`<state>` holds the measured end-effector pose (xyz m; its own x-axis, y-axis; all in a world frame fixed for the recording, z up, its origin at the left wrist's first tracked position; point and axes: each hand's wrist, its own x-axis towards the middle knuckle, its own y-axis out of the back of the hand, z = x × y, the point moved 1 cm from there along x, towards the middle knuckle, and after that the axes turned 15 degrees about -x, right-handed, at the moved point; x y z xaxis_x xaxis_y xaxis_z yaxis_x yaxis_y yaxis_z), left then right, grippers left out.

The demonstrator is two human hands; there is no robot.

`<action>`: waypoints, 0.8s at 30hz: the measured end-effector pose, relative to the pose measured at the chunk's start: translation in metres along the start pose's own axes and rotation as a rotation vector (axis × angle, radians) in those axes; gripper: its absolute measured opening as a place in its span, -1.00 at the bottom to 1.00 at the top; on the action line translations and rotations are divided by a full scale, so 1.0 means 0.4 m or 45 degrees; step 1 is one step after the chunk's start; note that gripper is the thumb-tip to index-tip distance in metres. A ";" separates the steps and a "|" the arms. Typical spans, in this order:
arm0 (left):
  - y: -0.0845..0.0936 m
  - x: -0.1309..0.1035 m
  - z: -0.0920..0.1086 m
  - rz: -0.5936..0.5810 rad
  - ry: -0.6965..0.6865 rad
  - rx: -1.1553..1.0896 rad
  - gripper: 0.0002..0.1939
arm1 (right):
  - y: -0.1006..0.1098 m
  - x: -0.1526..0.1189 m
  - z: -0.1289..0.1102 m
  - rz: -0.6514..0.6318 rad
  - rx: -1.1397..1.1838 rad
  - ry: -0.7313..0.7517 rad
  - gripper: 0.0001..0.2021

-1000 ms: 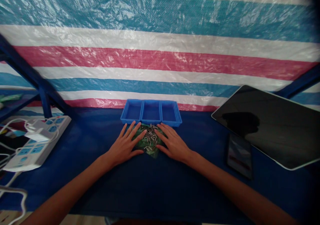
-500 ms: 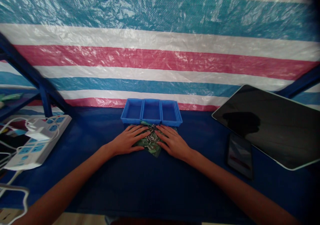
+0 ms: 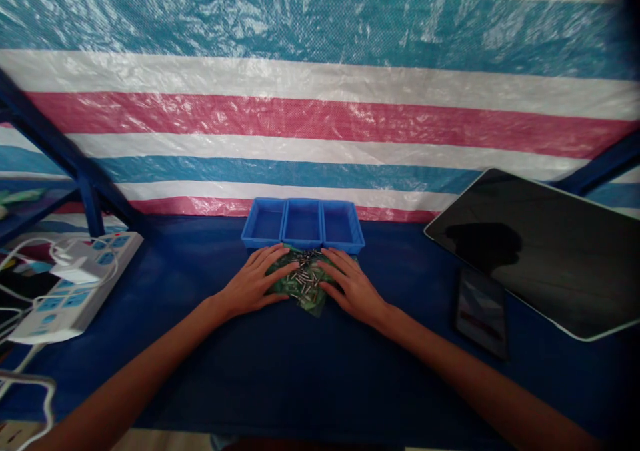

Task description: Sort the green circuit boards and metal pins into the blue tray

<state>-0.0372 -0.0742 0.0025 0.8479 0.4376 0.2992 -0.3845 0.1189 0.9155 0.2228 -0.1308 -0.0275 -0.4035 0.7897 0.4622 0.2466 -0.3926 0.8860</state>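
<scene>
My left hand [image 3: 257,283] rests flat on the left side of a crumpled green plastic bag [image 3: 313,304], fingers spread. On the right side of the bag lies my right hand [image 3: 353,285], its fingers apart too. Between the hands, several small metal screws [image 3: 305,277] are scattered on the bag; their exact kind is too small to make out. Just beyond the fingertips stand three joined blue bins, the left bin [image 3: 267,223], the middle bin [image 3: 303,223] and the right bin [image 3: 341,224]. No screws show inside them.
A white power strip [image 3: 75,304] with plugs and cables is on the left of the blue table [image 3: 280,377]. To the right lie a phone [image 3: 481,312] and a large dark-screened tablet or monitor [image 3: 550,251]. A striped plastic sheet [image 3: 320,117] hangs behind.
Both hands have shifted slightly apart, showing more of the green bag and the screws between them. The bins have stayed in place.
</scene>
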 end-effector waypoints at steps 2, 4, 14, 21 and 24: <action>0.009 0.004 0.000 -0.002 0.001 0.047 -0.29 | 0.012 -0.015 0.005 0.037 -0.051 -0.089 -0.59; 0.013 0.007 -0.004 -0.049 0.003 0.058 -0.26 | 0.021 -0.031 0.008 0.010 -0.126 -0.216 -0.55; -0.015 -0.010 -0.019 -0.093 0.114 -0.112 -0.30 | -0.003 -0.050 -0.028 -0.233 -0.112 -0.396 -0.32; -0.006 -0.010 -0.013 -0.017 0.116 -0.255 -0.34 | -0.013 -0.038 -0.038 -0.250 0.010 -0.370 -0.34; 0.007 -0.015 -0.009 0.133 0.131 -0.285 -0.47 | 0.002 -0.042 -0.032 -0.176 -0.008 -0.389 -0.38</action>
<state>-0.0446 -0.0734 0.0023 0.7621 0.5448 0.3499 -0.5489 0.2571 0.7953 0.2184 -0.1502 -0.0341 -0.1499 0.9401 0.3060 0.2023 -0.2738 0.9403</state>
